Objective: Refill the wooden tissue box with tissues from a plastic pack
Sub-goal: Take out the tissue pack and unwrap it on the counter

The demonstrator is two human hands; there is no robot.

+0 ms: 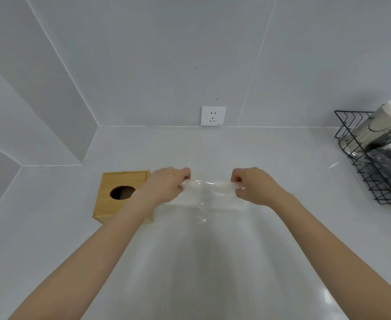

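While both hands, left hand (166,185) and right hand (251,185), pinch the plastic pack (207,195) stretched crosswise, the wooden box (118,195) sits just beside the left.

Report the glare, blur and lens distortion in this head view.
Head view: wide-angle bending splays the wall tile seams and counter edges; a bright glare patch sits on the glossy counter at lower right; the plastic pack, pinched between left hand and right hand, is smeared and washes into the white surface; the wooden tissue box stays sharp.
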